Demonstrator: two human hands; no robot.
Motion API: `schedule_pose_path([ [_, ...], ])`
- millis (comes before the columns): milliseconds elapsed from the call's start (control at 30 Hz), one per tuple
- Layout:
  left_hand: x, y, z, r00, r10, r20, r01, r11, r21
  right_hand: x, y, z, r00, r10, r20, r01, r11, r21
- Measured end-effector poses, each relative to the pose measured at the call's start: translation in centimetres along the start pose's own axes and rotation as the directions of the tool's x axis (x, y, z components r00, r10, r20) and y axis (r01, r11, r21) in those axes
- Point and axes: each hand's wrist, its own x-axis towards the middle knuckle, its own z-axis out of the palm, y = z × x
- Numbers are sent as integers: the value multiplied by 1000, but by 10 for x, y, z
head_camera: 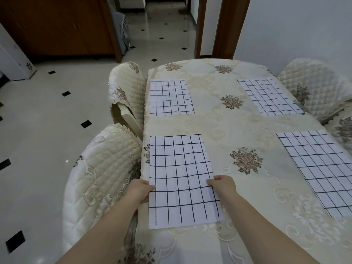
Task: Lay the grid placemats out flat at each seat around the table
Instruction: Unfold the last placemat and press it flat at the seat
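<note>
On the table point(219, 126), the near-left placemat point(181, 168) and far-left placemat point(170, 97) lie along the left edge (a chair point(102, 174) stands beside the first). The near-right placemat point(322, 168) and far-right placemat point(270, 96) lie along the right edge.

Head view, sole camera: is worn above the table's point(238, 130) near end and aimed forward and down; left hand point(140, 190), right hand point(222, 184) and near placemat point(181, 178) are framed close.
</note>
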Motion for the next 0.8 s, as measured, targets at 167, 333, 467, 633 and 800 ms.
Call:
schedule_pose_path([
  [167,-3,-5,-2,946,307,-106,-183,774,606,-2,3,-6,997,-55,-49,46,985,-167],
  [333,-15,-14,16,818,575,26,-354,466,811,-23,13,4,951,-255,-177,182,919,-350],
  [467,-21,-31,40,740,647,186,-505,350,789,-47,29,37,805,-592,-43,484,696,-530],
  [633,-27,-61,67,759,561,330,-510,199,837,-82,46,75,723,-653,224,643,519,-563],
  [800,-37,-74,59,816,474,331,-472,216,855,-84,60,73,779,-555,291,578,456,-677],
])
